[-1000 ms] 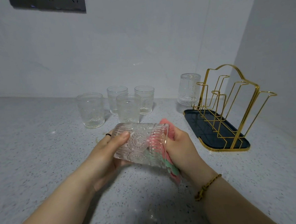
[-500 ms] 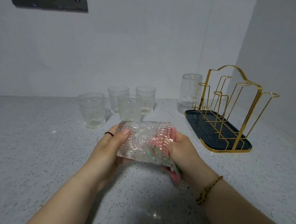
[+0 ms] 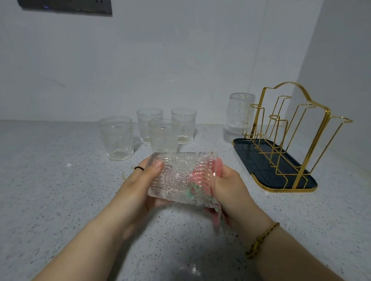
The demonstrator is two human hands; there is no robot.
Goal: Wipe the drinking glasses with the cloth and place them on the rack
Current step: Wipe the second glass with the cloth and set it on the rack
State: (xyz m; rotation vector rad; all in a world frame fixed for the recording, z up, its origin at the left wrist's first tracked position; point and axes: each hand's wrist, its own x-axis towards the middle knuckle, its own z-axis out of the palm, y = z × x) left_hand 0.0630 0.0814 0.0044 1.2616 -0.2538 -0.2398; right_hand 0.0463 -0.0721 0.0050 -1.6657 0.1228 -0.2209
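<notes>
1. I hold the embossed glass (image 3: 182,179) on its side above the countertop (image 3: 54,190), in front of me, with its mouth to my right and its thick base to my left.
2. It is clear pressed glass with fine vertical ribs near both ends and a round sunburst medallion on the wall.
3. My left hand (image 3: 140,190) grips it at the base end, thumb across the top and fingers curled underneath. A thin black ring (image 3: 139,168) sits on one finger.
4. My right hand (image 3: 230,191) is clenched on the cloth (image 3: 201,178), a soft pink one with green patches. Part of it is pushed into the glass's mouth and shows through the wall, and a loose end hangs below.
5. A braided bracelet (image 3: 262,237) circles my right wrist.
6. Four matching upright glasses (image 3: 116,138) stand clustered near the back wall.
7. To my right is the wire rack (image 3: 287,135), made of gold looped pegs rising from a dark, gold-rimmed tray (image 3: 267,168).
8. An upturned glass (image 3: 240,113) is at the rack's far end; I cannot tell whether a peg carries it.
9. The countertop is pale speckled stone.
</notes>
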